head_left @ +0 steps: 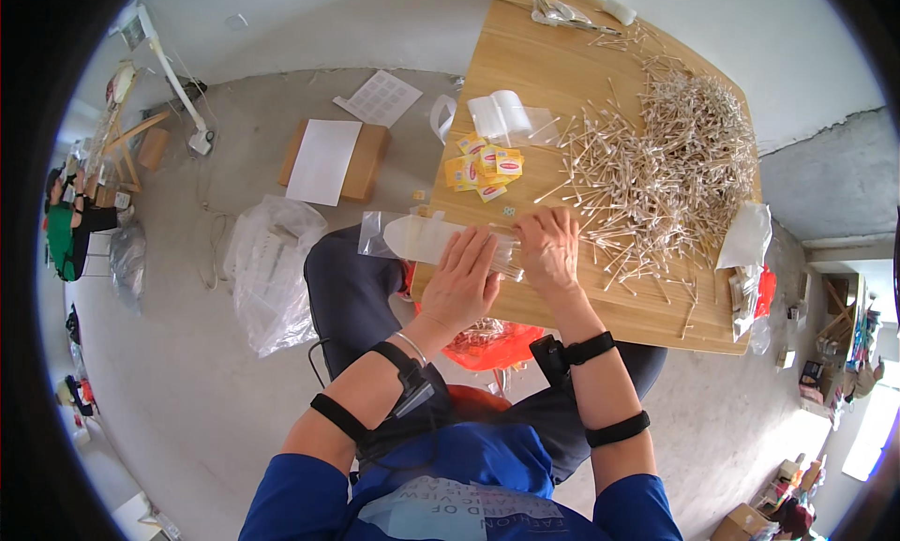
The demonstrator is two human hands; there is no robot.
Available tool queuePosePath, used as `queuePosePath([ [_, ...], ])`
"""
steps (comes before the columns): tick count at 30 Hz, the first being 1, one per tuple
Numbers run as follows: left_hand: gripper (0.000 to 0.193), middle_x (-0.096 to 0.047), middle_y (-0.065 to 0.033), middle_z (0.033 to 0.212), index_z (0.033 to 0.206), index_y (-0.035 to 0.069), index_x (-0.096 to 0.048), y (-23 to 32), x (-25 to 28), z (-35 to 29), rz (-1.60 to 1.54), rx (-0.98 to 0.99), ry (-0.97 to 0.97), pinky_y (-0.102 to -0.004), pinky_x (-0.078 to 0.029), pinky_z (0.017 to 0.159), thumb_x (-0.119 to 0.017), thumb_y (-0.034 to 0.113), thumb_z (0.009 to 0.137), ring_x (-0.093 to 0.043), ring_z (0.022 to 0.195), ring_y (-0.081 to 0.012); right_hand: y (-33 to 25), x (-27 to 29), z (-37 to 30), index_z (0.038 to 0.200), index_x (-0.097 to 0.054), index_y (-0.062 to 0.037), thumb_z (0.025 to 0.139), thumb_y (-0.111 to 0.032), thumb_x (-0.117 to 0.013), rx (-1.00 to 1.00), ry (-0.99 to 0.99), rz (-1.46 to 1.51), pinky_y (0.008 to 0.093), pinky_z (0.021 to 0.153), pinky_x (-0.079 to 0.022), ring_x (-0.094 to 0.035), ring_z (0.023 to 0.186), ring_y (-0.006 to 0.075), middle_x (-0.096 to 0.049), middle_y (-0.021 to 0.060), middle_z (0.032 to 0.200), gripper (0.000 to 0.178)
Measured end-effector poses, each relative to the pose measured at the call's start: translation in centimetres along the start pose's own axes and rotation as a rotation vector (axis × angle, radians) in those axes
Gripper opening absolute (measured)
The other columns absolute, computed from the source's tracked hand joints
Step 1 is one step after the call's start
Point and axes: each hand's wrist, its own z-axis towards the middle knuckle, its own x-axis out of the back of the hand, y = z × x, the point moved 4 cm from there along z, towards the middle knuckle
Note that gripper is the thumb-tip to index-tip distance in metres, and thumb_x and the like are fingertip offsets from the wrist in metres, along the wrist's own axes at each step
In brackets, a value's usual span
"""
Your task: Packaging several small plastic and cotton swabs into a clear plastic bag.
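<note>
A clear plastic bag [378,236] with a white card [419,238] inside lies over the table's near left edge. My left hand [461,274] is laid across it, fingers straight and together, the thumb on the near side, holding it down. Cotton swabs [509,265] stick out past those fingers on the right. Close beside their ends is my right hand [548,248], its fingers bent and drawn together; whatever they may hold is hidden. A big loose heap of cotton swabs [689,152] spreads over the table to the right.
Yellow packets [486,169] and white rolls [500,114] lie beyond my hands on the wooden table [525,58]. A red bag [492,344] hangs below its near edge. On the floor are a cardboard box [370,161] and a clear plastic sack [272,283]. Another person [64,227] is far left.
</note>
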Motion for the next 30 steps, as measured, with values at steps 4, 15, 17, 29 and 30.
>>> queuePosePath([
  [4, 0.066, -0.037, -0.0226, 0.145, 0.141, -0.005, -0.033, 0.1, 0.0, 0.1, -0.037, 0.040, 0.019, -0.0446, -0.027, 0.115, -0.060, 0.022, 0.087, -0.034, 0.137, -0.0371, -1.0, 0.0, -0.7, 0.089, -0.067, -0.0114, 0.077, -0.015, -0.064, 0.019, -0.076, 0.064, 0.0405, 0.083, -0.041, -0.053, 0.098, 0.0261, -0.061, 0.0027, 0.095, 0.013],
  [15, 0.071, -0.032, -0.0303, 0.145, 0.144, -0.010, -0.022, -0.3, 0.8, -0.4, -0.288, 0.079, 0.122, -0.0446, -0.029, 0.115, -0.056, 0.013, 0.085, -0.033, 0.137, -0.0417, -3.3, 1.7, -4.9, 0.128, -0.053, 0.0018, 0.080, 0.001, -0.059, -0.091, -0.003, 0.027, 0.0471, 0.105, -0.034, -0.043, 0.129, 0.0364, -0.050, 0.0166, 0.136, 0.048],
  [17, 0.071, -0.032, -0.0302, 0.145, 0.144, -0.010, -0.022, -0.4, 0.9, -0.4, -0.296, 0.086, 0.113, -0.0443, -0.029, 0.115, -0.055, 0.011, 0.085, -0.033, 0.137, -0.0417, -2.8, 1.2, -5.8, 0.135, -0.044, 0.0052, 0.083, 0.001, -0.055, -0.144, -0.057, 0.024, 0.0487, 0.110, -0.030, -0.036, 0.134, 0.0405, -0.042, 0.0222, 0.143, 0.054],
  [29, 0.065, -0.033, -0.0280, 0.145, 0.144, -0.009, -0.024, -0.7, 1.1, -0.4, -0.326, 0.081, 0.114, -0.0430, -0.029, 0.115, -0.048, -0.002, 0.083, -0.033, 0.137, -0.0404, -2.7, 1.0, -5.2, 0.142, -0.035, 0.0029, 0.088, -0.005, -0.048, -0.093, -0.089, 0.099, 0.0519, 0.116, -0.018, -0.025, 0.143, 0.0367, -0.032, 0.0227, 0.150, 0.056],
  [30, 0.064, -0.034, -0.0278, 0.146, 0.143, -0.009, -0.024, -0.6, 1.1, -0.5, -0.316, 0.080, 0.113, -0.0430, -0.029, 0.115, -0.047, -0.003, 0.084, -0.033, 0.137, -0.0403, -2.9, 1.0, -5.1, 0.141, -0.038, 0.0017, 0.089, -0.008, -0.051, -0.050, -0.146, 0.035, 0.0522, 0.116, -0.018, -0.025, 0.143, 0.0363, -0.034, 0.0205, 0.150, 0.054],
])
